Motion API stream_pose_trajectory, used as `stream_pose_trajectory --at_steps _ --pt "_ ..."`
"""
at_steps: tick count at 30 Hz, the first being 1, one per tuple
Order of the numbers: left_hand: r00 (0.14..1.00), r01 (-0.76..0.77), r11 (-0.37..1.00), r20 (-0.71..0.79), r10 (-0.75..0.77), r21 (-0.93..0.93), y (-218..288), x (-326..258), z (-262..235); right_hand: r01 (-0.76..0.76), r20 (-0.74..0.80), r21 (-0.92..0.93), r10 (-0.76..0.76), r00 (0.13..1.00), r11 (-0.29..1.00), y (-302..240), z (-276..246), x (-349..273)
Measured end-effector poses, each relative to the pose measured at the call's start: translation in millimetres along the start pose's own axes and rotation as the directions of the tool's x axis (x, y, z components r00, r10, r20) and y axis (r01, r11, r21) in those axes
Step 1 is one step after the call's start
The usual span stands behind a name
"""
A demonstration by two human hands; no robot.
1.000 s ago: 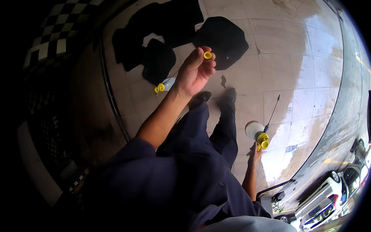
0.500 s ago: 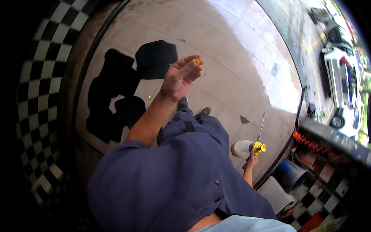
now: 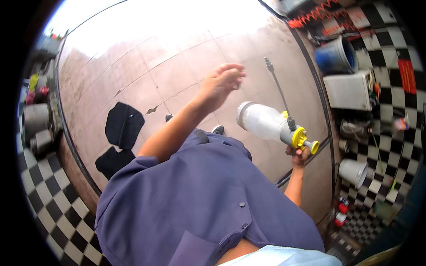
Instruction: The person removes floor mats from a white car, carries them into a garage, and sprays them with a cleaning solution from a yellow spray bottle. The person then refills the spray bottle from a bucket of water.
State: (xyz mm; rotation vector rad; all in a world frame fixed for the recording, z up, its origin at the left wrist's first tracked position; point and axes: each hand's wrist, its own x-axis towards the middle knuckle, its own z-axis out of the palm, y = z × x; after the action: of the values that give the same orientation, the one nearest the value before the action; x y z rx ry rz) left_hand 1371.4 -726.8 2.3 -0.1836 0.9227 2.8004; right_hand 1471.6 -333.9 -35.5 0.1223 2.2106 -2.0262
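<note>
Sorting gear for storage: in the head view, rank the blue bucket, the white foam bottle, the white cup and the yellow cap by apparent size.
1. white foam bottle, though it is held near the camera, so its lead over the bucket is unsure.
2. blue bucket.
3. white cup.
4. yellow cap, on the bottle's neck above the right hand.

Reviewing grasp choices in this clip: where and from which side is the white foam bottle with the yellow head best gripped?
Probably at the yellow head, from below, where the right hand holds it now. The white foam bottle lies nearly level, its thin lance sticks upward, and the body looks too wide for one hand.
</note>
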Motion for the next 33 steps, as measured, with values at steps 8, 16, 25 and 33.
stream_pose_trajectory --at_steps 8,16,25,33 --pt "0.937 0.158 0.986 0.323 -0.131 -0.058 -105.6 18.8 152.1 0.176 -0.25 -0.264 -0.244 0.937 0.948 14.9 -150.6 -102.6" --pt "0.87 0.267 0.956 0.397 -0.292 0.119 -146.0 26.7 181.8 0.085 -0.393 -0.712 -0.496 0.774 0.697 0.3 -179.6 -159.1" --pt "0.829 0.287 0.928 0.424 -0.365 0.238 -147.2 31.8 173.5 -0.244 -0.481 -0.262 0.093 0.872 0.934 -31.5 -163.5 -164.1" --pt "0.822 0.383 0.913 0.399 -0.405 0.139 -114.5 39.9 138.2 -0.266 -0.531 -0.594 -0.121 0.839 0.759 -62.9 -108.4 -144.7"
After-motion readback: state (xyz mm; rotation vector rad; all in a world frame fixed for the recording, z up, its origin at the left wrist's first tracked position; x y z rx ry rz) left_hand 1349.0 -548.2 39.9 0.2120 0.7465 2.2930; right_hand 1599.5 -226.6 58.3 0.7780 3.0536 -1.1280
